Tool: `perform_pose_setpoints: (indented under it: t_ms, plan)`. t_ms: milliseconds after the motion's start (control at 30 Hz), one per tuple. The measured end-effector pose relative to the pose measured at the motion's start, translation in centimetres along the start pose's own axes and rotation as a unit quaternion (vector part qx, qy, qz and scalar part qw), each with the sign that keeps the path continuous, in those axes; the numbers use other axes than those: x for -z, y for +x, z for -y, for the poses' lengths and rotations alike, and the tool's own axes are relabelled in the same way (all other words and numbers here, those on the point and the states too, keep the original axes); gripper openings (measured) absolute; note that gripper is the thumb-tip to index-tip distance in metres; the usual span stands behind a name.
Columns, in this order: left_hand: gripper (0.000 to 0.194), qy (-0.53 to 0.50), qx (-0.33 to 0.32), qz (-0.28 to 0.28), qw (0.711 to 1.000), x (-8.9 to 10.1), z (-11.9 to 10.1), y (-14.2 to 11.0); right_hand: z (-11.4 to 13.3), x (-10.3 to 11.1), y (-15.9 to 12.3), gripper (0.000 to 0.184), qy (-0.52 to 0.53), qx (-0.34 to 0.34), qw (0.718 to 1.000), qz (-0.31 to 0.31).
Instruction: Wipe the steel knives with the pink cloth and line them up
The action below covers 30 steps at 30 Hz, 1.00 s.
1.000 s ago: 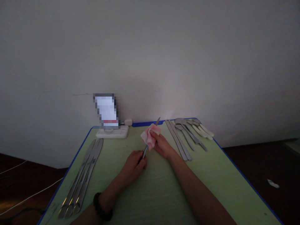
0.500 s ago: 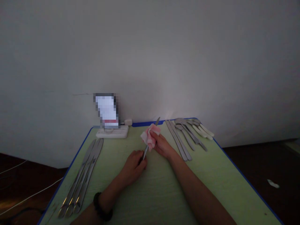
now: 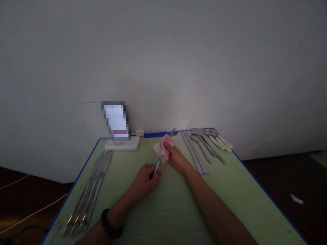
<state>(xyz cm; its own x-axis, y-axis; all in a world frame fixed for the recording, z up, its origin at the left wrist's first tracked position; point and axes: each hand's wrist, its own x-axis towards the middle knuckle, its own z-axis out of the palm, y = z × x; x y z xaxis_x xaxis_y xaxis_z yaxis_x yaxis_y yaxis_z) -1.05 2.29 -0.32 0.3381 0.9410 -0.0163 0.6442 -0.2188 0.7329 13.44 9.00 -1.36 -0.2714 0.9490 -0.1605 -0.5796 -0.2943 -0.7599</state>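
My left hand [image 3: 144, 181] is closed round the handle of a metal knife [image 3: 157, 165], which slants up and away toward the wall. The blade's tip shows past a pink and white cloth [image 3: 161, 148]. My right hand [image 3: 176, 158] pinches that cloth round the middle of the blade. Both hands hover over the middle of a green table [image 3: 230, 200] with a blue edge. A dark band sits on my left wrist.
Three long knives [image 3: 88, 195] lie side by side at the table's left. At the right lie two more knives [image 3: 194, 152] and several spoons [image 3: 208, 141], some with white handles. A small stand with a blurred screen [image 3: 117, 127] is at the back by the wall. Cables run on the dark floor at the left.
Almost nothing differs; my left hand has shifted very slightly on the knife handle while the cloth stays on the blade.
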Motion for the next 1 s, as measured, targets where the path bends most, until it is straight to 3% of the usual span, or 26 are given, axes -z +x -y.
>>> perform_pose_setpoints:
  t_ms: [167,467,733,867,1000]
  plan:
    - [0.034,0.0,-0.009,0.017,1.0,0.3,0.0,-0.1,0.2,0.0,0.2,0.03,0.036,0.007,0.999,-0.018]
    - [0.03,0.01,-0.023,0.04,0.999,0.4,-0.2,-0.2,-0.3,0.1,-0.2,0.031,-0.056,0.018,0.998,0.0]
    - [0.034,0.018,-0.006,0.019,1.0,-0.3,-0.1,0.1,-0.6,1.0,0.0,0.032,-0.183,0.032,0.982,0.04]
    - [0.036,0.027,0.014,0.025,0.999,-0.5,0.1,0.3,-0.7,0.7,0.1,0.031,-0.136,0.025,0.99,0.03]
    - [0.036,0.03,-0.004,0.034,0.999,0.1,0.0,0.1,-0.3,0.3,0.5,0.033,0.004,0.027,0.998,-0.049]
